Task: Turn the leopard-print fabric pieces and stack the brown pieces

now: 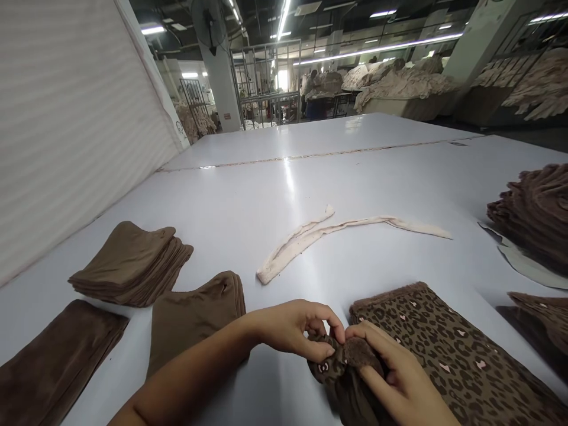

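Both hands meet low in the view over a small bunched piece of brown plush fabric (359, 354) with a dark printed side. My left hand (306, 328) pinches its left edge between thumb and fingers, near a small pale printed mark. On the right, my right hand (394, 373) grips the fuzzy part, its thumb and fingers closed around it. The lower end of the piece hangs toward the table, partly hidden by my right hand. Just beyond my right hand lies a stack of leopard-print plush pieces (457, 349). A plain brown fabric stack (190, 325) lies beside my left forearm.
A cream fabric strip (306, 239) curves across the white table (213, 195). More brown stacks (128, 260) lie at left, and a dark plush pile (532, 213) at right. A pale hanging sheet (80, 118) borders the left. Fabric heaps (408, 86) and a metal rack (266, 83) stand behind.
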Tool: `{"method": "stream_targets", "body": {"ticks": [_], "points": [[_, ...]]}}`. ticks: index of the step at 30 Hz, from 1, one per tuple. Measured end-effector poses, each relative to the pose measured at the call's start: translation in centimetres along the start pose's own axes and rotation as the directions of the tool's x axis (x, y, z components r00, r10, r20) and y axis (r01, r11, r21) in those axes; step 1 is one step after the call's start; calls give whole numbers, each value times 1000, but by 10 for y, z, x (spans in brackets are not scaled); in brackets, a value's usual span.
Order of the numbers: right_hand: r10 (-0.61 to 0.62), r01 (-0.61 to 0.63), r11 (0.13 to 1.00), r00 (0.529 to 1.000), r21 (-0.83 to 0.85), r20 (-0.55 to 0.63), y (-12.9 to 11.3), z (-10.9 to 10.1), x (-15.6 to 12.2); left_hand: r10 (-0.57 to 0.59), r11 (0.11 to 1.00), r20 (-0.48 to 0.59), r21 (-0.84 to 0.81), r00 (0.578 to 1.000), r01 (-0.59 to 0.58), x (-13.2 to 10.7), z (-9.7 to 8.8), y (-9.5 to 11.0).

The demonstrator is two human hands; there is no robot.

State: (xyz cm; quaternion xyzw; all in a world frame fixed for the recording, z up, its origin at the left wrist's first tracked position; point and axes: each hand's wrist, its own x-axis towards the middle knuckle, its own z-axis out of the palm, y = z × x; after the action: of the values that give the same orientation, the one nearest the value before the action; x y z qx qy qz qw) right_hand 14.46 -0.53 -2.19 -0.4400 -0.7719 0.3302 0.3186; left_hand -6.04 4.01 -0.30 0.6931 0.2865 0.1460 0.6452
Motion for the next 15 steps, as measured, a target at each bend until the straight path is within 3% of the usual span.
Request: {"method": "stream_targets", "body": {"ticks": [3, 6, 8, 11, 13, 15], "points": [[83, -87, 988, 996, 125, 40, 1, 2, 0, 42, 992, -28, 120, 999, -39, -2, 3, 5], [221, -204, 938, 975, 280, -30, 8, 5, -1, 105, 986, 3, 128, 994, -105, -3, 3, 8], [333, -275, 864, 940, 421, -70, 15, 7, -1, 125, 990, 41, 67, 991, -128, -3, 1, 7], [469, -375, 701, 883, 606, 4, 23, 9, 0, 124, 991, 51, -65, 991, -120, 0, 3, 3], [501, -394, 637, 865, 663, 33, 24, 12, 0, 101, 976, -92, -184, 991, -116, 3, 8, -5], [479, -358, 651, 878, 670, 4, 19, 16, -2, 54, 950, -314, -277, 948, -146, 8, 16, -14]]}}
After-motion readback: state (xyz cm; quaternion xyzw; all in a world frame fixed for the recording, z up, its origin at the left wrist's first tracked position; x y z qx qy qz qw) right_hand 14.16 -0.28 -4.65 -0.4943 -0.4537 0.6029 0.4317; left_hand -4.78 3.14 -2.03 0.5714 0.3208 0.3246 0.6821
